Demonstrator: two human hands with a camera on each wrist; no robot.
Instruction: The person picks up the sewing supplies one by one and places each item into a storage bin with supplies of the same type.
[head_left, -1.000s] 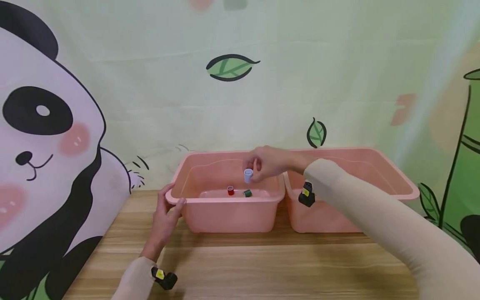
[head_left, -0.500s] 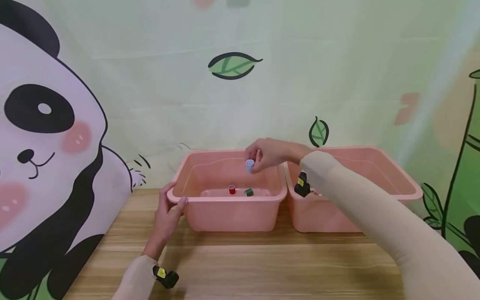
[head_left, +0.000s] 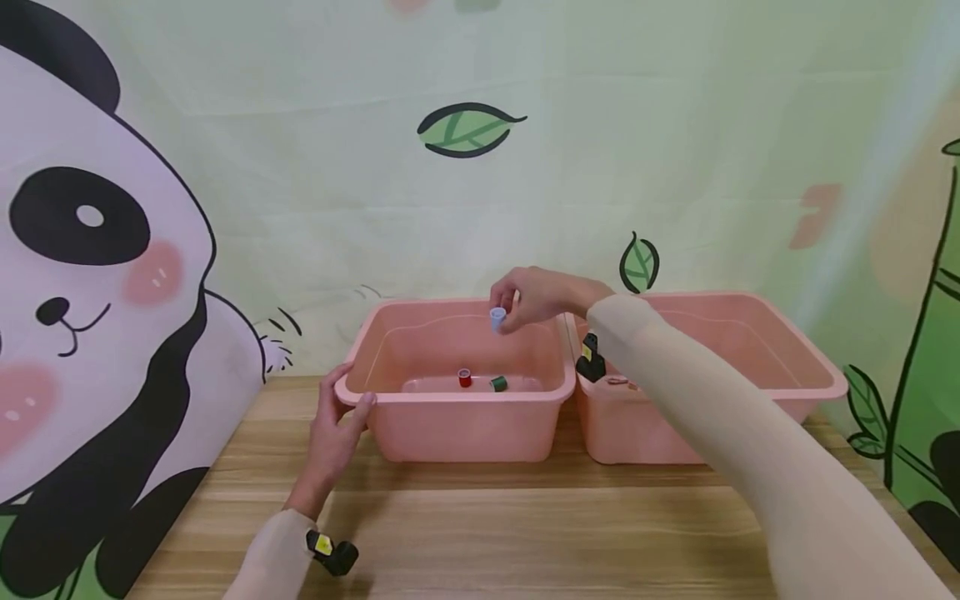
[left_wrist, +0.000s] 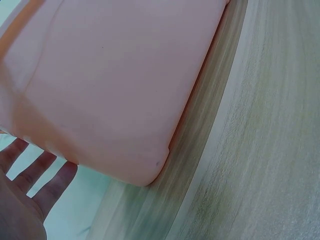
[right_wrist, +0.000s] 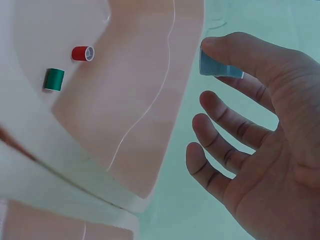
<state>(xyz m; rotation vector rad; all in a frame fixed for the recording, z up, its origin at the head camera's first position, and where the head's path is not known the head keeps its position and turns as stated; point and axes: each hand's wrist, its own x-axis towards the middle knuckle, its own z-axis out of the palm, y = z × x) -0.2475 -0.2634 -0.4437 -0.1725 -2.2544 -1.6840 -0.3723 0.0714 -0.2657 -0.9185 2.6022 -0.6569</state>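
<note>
Pinched between the thumb and index finger of my right hand (head_left: 542,295) is a light blue spool of thread (head_left: 497,320), raised over the left pink bin (head_left: 457,429). The right wrist view shows the same blue spool (right_wrist: 211,66) at the thumb tip, the other fingers spread apart below it. Inside that bin, on its floor, a red thread spool (head_left: 465,378) stands near a green thread spool (head_left: 498,383) lying on its side. My left hand (head_left: 334,435) grips the bin's front left corner, thumb at the front rim and fingers along the side.
A second pink bin (head_left: 787,371) stands right beside the first, partly covered by my right sleeve. Both rest on a wooden table (head_left: 480,533). Behind them hangs a pale green cloth (head_left: 337,208) printed with a panda and leaves.
My right hand has risen with the blue spool, from low inside the left bin to near its back rim. The left hand keeps its grip, and the red and green spools stay put.
</note>
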